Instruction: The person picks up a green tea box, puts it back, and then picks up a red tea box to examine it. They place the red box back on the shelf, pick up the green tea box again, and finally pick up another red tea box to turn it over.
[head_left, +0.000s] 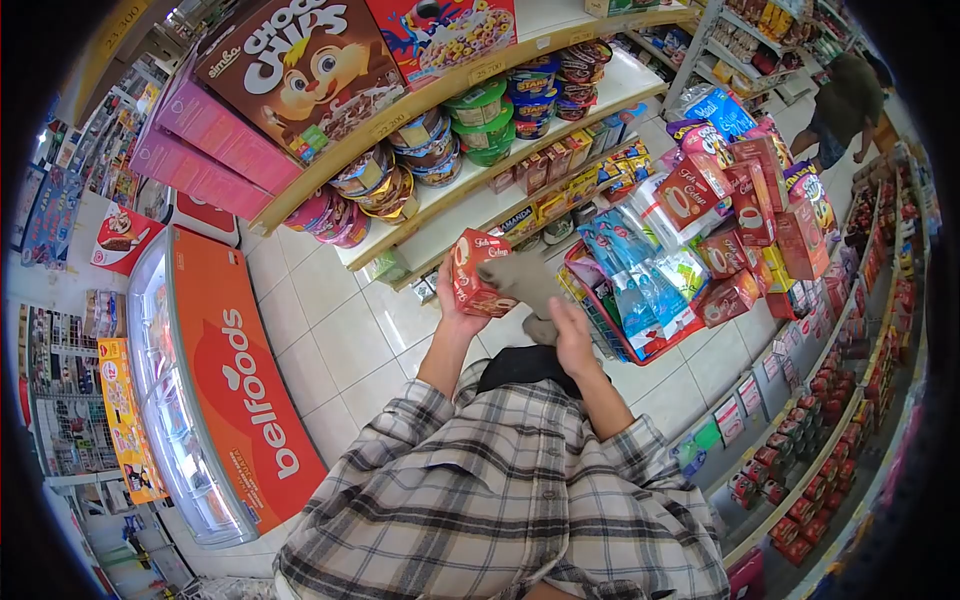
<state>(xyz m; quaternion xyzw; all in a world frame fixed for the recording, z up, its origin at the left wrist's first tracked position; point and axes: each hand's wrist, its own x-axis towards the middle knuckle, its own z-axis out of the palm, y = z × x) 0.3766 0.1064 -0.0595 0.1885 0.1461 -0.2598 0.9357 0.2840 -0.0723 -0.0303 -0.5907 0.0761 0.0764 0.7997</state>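
Plaid sleeves (500, 480): ours, nearest.
Left hand (452, 305): our fingers clamped around red box (472, 262).
Right hand (575, 338): fingers gripping grey cloth (520, 280), which touches the box.

Left hand (452, 300) and right hand (574, 338) raised, fingers curled.

The box (478, 272) is red, with a white round mark and white writing. The cloth (525, 280) against its right side is plain grey-brown. Below the box, the shirt (500, 500) is checked in grey, white and black. Left of the box, the freezer (240, 390) is orange with white lettering. The floor (330, 330) between them is white tile. Right of the box, the basket (618, 350) is red and its packets (620, 265) are blue. Above the box, the tubs (480, 115) are green.
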